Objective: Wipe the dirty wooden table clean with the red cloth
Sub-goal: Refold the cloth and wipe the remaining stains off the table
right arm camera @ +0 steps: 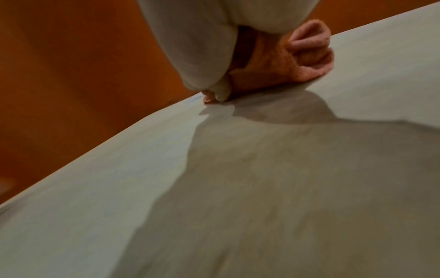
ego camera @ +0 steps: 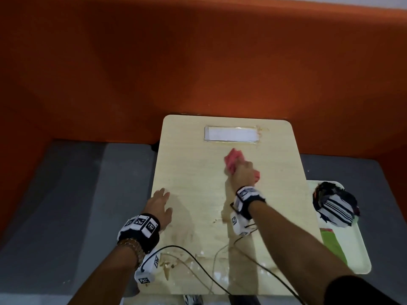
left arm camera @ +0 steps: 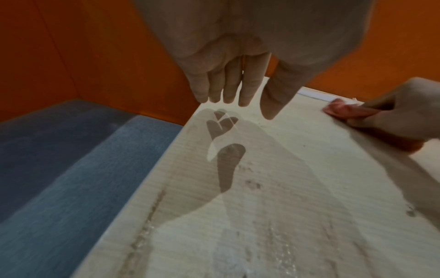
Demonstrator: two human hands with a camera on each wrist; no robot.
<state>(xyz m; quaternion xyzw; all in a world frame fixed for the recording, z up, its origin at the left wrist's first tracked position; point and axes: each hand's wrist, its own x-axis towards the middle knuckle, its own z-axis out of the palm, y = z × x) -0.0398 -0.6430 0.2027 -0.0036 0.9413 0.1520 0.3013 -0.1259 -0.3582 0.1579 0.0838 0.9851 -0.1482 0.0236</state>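
A pale wooden table (ego camera: 193,168) carries brownish smears and crumbs (ego camera: 169,264) along its near edge. My right hand (ego camera: 243,172) grips a bunched red cloth (ego camera: 233,160) and presses it on the tabletop, just below a white label strip (ego camera: 231,133) at the far end. In the right wrist view the cloth (right arm camera: 307,54) bulges from under the curled fingers, touching the wood (right arm camera: 166,188). My left hand (ego camera: 159,204) hovers flat over the table's left edge, fingers (left arm camera: 228,88) straight, holding nothing. The left wrist view shows the right hand on the cloth (left arm camera: 345,111) and streaks (left arm camera: 147,222).
A pale tray (ego camera: 359,249) at the right holds a striped black-and-white bundle (ego camera: 334,208) and a green piece (ego camera: 332,245). Black and pale cables (ego camera: 198,263) cross the near tabletop. Orange walls (ego camera: 198,62) enclose the far side; grey floor (ego camera: 66,194) lies left.
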